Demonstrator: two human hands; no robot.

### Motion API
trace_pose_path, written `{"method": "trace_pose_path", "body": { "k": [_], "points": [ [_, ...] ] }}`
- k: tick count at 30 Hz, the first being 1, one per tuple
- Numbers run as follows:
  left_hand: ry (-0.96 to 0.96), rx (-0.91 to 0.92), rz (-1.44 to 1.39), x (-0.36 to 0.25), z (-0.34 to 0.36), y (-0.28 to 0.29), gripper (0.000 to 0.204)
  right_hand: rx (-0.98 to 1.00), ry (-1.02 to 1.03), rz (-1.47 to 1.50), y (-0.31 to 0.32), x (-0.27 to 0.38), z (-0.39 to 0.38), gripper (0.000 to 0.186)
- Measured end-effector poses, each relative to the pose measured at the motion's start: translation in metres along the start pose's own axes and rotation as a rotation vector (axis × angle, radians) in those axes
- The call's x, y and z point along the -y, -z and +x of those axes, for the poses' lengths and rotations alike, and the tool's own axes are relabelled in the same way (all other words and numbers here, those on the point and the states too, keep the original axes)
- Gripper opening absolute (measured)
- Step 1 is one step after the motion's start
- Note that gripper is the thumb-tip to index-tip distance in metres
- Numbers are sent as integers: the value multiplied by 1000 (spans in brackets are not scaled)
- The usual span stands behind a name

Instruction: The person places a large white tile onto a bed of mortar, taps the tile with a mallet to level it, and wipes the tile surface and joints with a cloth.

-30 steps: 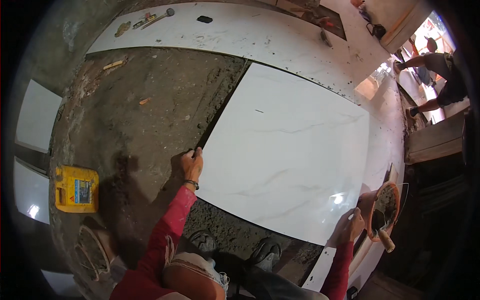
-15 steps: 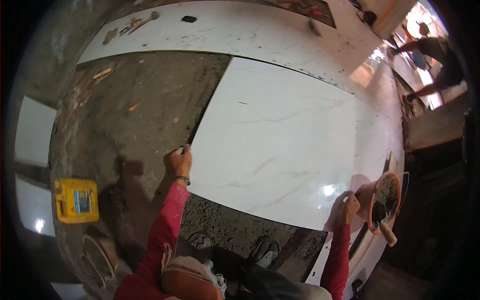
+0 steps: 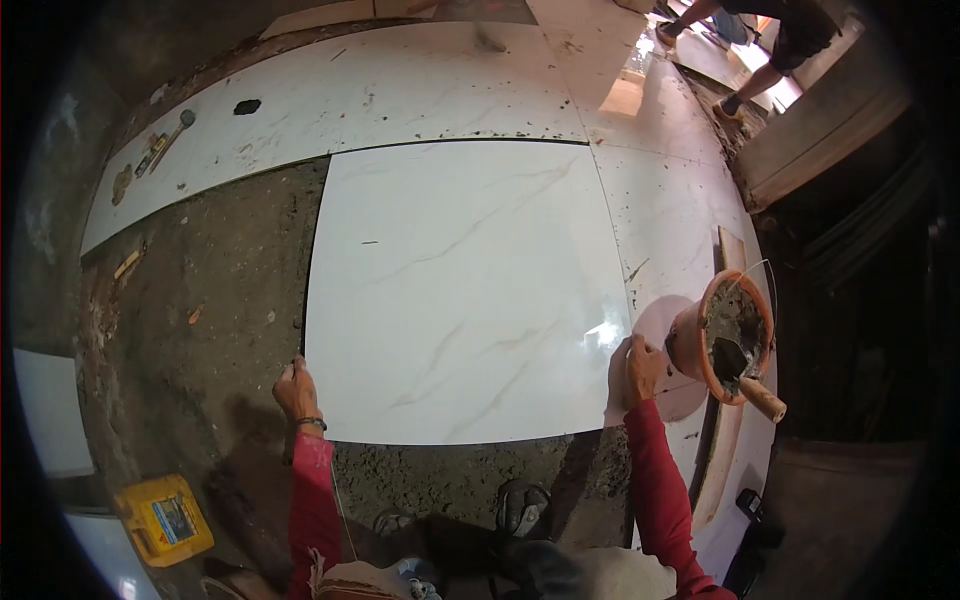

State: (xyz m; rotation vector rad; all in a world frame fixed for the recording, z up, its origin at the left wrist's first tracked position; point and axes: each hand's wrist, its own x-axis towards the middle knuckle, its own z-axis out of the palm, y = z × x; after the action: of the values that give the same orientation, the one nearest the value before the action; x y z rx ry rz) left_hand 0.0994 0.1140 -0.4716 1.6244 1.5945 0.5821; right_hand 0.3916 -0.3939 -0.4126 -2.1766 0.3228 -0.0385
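Note:
A large white marble-veined floor tile (image 3: 460,290) lies between my two hands. My left hand (image 3: 296,390) is closed on its left edge near the close corner, with the thumb toward the tile. Across from it, my right hand (image 3: 642,370) has its fingers curled at the tile's right edge. Dark grey mortar (image 3: 430,480) shows along the near edge, in front of my shoes. Just right of my right hand stands an orange bucket (image 3: 688,340) of mortar, a wooden-handled trowel (image 3: 762,398) resting in it.
Laid white tiles (image 3: 440,80) run along the far side and right. A mallet (image 3: 180,125) lies far left. Bare rough floor (image 3: 220,250) stretches left of the tile, with a yellow jug (image 3: 165,520) nearby. Another person's legs (image 3: 760,75) show at the far right.
The view has turned, so the tile now looks squarer to me and farther left. Both hands stay at its side edges. More of the bucket's inside shows.

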Motion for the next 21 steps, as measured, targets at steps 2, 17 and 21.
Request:
{"method": "trace_pose_path", "body": {
  "k": [2,17,21],
  "points": [
    [11,-43,16,-7,-5,-3,46,-18,10,-72,-3,-3,5,52],
    [18,-3,-6,4,-7,-21,40,-23,24,-64,-9,-18,39,50],
    [29,-15,24,-4,-15,-22,39,-49,17,-110,-11,-18,45,48]
  ]
}}
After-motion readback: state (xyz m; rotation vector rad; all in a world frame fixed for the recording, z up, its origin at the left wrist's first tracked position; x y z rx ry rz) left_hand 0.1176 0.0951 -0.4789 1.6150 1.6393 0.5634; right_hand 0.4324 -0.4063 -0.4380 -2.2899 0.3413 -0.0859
